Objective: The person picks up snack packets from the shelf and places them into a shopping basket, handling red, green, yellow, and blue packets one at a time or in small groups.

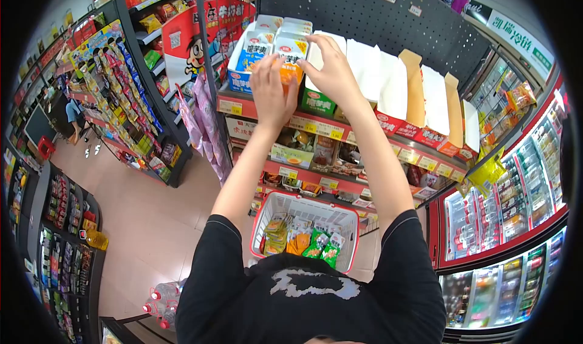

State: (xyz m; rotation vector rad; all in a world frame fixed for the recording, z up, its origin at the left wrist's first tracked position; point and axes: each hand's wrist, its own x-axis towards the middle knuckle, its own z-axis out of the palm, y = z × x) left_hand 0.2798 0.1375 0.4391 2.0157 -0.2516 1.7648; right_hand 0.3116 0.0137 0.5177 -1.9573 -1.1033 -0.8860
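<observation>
My left hand (271, 95) lies against the front of an orange display box (290, 72) of snack packets, its fingers stretched over the left side and the thumb across the front. At the right side of the same packets, my right hand (331, 68) is spread, with forefinger and thumb apart. White snack packets (290, 44) stand in rows inside the orange box. Just to the left is a blue box (241, 80) with similar packets. A green box (317, 101) with a white raised flap adjoins on the right. My palms and any gripped edges are hidden.
More white-flapped boxes (425, 107) line the top shelf to the right. Below, a white basket (349, 222) with a red rim holds several snack bags. A pink patterned umbrella (206, 116) hangs at the shelf's left end. Drink coolers (504, 204) stand at the right.
</observation>
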